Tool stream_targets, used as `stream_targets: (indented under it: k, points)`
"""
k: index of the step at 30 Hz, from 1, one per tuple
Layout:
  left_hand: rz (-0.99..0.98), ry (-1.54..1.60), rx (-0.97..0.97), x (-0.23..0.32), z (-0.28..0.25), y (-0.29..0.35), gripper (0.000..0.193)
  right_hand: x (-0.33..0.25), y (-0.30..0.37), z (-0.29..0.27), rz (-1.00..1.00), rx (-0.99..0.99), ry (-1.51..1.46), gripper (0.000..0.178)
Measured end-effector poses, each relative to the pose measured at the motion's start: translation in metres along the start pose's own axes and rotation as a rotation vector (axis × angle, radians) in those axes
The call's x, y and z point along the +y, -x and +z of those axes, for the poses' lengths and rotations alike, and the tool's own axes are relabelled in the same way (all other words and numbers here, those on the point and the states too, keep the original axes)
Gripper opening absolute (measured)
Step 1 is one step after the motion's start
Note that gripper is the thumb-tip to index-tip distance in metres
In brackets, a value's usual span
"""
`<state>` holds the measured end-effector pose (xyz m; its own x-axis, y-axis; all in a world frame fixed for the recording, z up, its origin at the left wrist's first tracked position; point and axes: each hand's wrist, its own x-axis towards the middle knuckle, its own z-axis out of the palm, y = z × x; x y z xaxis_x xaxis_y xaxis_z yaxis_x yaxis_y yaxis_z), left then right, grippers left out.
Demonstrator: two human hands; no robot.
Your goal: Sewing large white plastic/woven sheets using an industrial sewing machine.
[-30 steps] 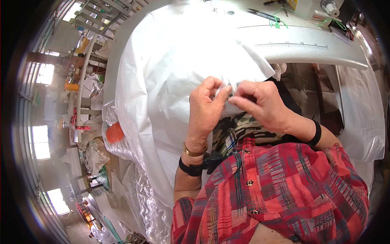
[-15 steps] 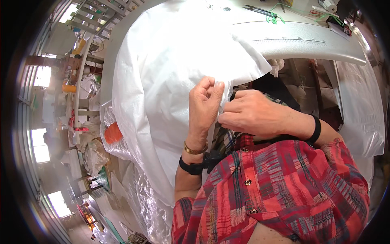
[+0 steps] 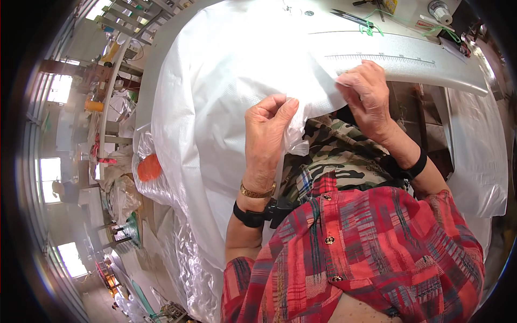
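Two hands (left hand; right hand) on one white sheet

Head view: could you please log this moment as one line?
left hand: grips sheet edge | right hand: pinches sheet at table | scissors: idle

sheet lay across table, spilling off left | scissors far, behind sheet | hands held its near edge: left hand left, right hand right

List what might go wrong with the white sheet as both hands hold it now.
The left hand and right hand pinch only the near edge of the white sheet, so it may slip from either grip. Much of it hangs off the table at the left, and that weight could drag it down.
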<state>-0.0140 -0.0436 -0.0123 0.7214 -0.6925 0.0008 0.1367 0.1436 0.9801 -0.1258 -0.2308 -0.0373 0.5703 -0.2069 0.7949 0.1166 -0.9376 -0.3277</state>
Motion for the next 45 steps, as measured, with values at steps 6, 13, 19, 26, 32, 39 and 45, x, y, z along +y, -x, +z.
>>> stream_targets:
  k: [6,13,19,26,32,39,45]
  points:
    - [-0.02,-0.023,0.015,0.004,0.006,0.005,0.014,-0.031,-0.023,0.018,-0.072,-0.084,-0.169,0.015]
    - [0.024,-0.082,0.036,0.001,0.006,0.005,0.013,-0.037,-0.02,0.024,-0.103,-0.128,-0.116,0.014]
    - [0.038,-0.038,0.035,0.0,0.005,0.003,0.011,-0.039,-0.02,0.025,-0.165,-0.135,-0.065,0.017]
    - [-0.028,0.106,0.006,-0.005,0.002,-0.004,0.019,-0.037,-0.028,0.026,-0.328,-0.131,-0.07,0.017]
    - [0.169,-0.593,0.218,0.034,-0.015,-0.02,0.024,-0.014,-0.05,0.03,0.074,0.08,-0.111,0.031]
    - [0.674,-1.321,-0.276,0.104,0.001,-0.061,0.01,-0.116,-0.055,0.16,0.089,-0.094,-1.103,0.023]
    - [0.388,-1.646,-0.318,0.031,-0.01,-0.036,0.013,-0.116,0.02,0.17,0.127,-0.744,-1.162,0.023]
